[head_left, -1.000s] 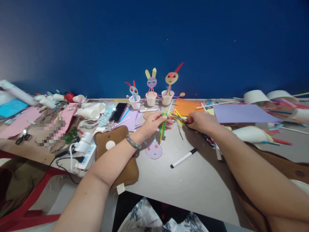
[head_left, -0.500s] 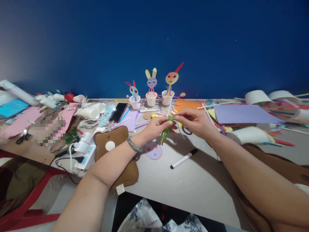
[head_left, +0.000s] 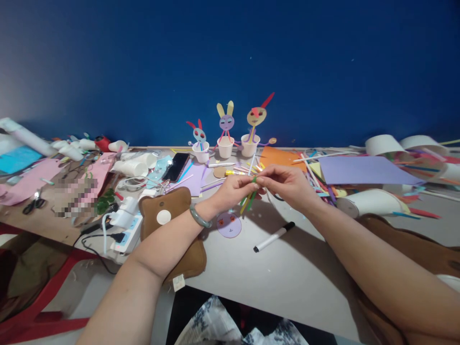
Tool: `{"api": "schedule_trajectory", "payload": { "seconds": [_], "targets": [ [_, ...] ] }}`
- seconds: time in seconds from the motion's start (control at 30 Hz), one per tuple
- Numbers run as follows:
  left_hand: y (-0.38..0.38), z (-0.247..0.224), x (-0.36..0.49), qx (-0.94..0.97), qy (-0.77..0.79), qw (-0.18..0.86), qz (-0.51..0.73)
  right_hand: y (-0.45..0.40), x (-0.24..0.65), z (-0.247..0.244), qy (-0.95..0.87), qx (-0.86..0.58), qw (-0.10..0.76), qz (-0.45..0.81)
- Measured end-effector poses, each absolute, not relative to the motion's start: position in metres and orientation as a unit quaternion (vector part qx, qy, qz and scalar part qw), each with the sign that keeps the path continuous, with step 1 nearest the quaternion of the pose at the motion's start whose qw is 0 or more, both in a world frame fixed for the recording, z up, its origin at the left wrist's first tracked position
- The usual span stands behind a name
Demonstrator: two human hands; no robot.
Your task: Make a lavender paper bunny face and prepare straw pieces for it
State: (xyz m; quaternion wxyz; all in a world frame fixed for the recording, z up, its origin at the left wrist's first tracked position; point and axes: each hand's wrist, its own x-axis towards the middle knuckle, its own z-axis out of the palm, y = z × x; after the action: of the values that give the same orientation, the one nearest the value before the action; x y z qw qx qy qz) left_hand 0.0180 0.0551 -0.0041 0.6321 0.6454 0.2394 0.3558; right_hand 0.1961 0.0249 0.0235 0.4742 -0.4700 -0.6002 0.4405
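My left hand [head_left: 235,189] pinches a small bundle of green and yellow strips [head_left: 247,201], which hangs below the fingers. Thumb and fingers of my right hand [head_left: 282,182] close on the green top of the same bundle, and the two hands meet there. Whether the strips are paper or pipe cleaners I cannot tell. Under the bundle lies a purple paper circle [head_left: 229,225] with a drawn face. A black-and-white marker [head_left: 273,237] rests to the right of it. Behind my hands, three paper-faced figures stand in white paper cups [head_left: 225,146].
Left of my hands are a brown plush pad [head_left: 194,249], a power strip [head_left: 129,235] with plugs, a phone [head_left: 176,167] and scissors [head_left: 34,202]. Purple paper [head_left: 366,169], coloured strips and a white paper cup [head_left: 373,202] lie to the right. A blue wall stands behind.
My right fingers have shifted slightly left and closed in against the left fingertips, covering more of the green top. The bundle hangs almost where it was.
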Motion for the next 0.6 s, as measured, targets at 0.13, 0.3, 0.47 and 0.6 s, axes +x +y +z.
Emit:
{"api": "schedule_trajectory", "payload": {
  "seconds": [0.13,0.3,0.47,0.6],
  "targets": [
    [0.0518,-0.0019,0.0185,0.635,0.251,0.644,0.345,0.0267,0.195,0.0195,-0.604,-0.457,0.481,0.441],
    [0.053,-0.0049,0.0187,0.609,0.249,0.678,0.327,0.0246,0.1924,0.0179,-0.601,-0.444,0.493,0.446],
    [0.0531,-0.0047,0.0197,0.571,0.256,0.722,0.296,0.0246,0.1905,0.0187,-0.587,-0.47,0.512,0.415],
    [0.0489,0.0005,0.0205,0.563,0.247,0.738,0.278,0.0236,0.1904,0.019,-0.585,-0.48,0.523,0.391]
  ]
}}
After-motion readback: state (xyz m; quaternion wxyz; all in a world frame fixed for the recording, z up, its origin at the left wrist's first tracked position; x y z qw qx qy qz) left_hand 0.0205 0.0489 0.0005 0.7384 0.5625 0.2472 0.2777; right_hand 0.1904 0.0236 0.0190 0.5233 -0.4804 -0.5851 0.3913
